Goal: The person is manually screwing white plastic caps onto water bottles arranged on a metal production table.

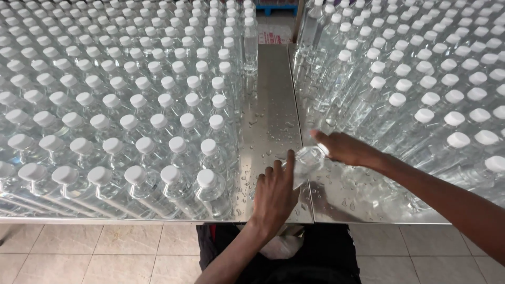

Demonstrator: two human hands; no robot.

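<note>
item, left: capped clear bottles [113, 105] massed on our wet steel worktop [271, 118]. centre: our left hand [273, 194] and right hand [344, 149] share a grip on one tilted bottle [306, 162] over the seam. right: more capped bottles [421, 89].

Bright, even light; glare on steel

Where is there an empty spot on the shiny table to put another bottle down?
A bare wet strip of steel table runs between the left block of capped bottles and the right block. Near the front edge, the left hand and right hand hold a clear bottle. A bare patch lies right of them. Both blocks are packed tight.
</note>
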